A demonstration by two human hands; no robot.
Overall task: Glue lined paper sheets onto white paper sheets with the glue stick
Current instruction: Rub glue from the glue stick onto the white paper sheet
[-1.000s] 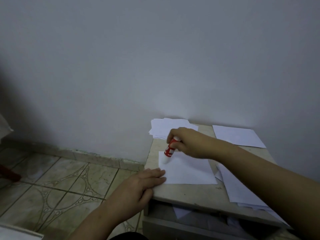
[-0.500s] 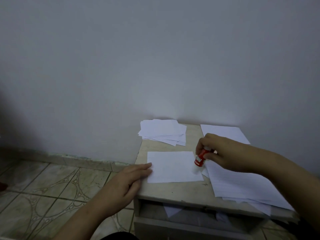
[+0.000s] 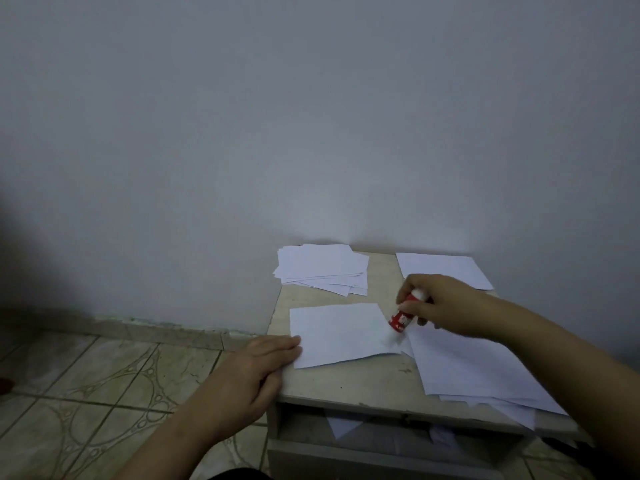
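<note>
Moved since a second ago: right hand, gripping the red-and-white glue stick, from the far-left corner of the white rectangular paper sheet to its right edge. Left hand: flat, fingers pinning the sheet's left edge on the small beige table. Risk: the stick overruns onto the adjacent lined paper stack, sticking sheets together.

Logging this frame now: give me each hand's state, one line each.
Left hand: open, straight fingers pressing the left edge of the white sheet.
Right hand: closed around the red glue stick, its tip down at the sheet's right edge.
</note>
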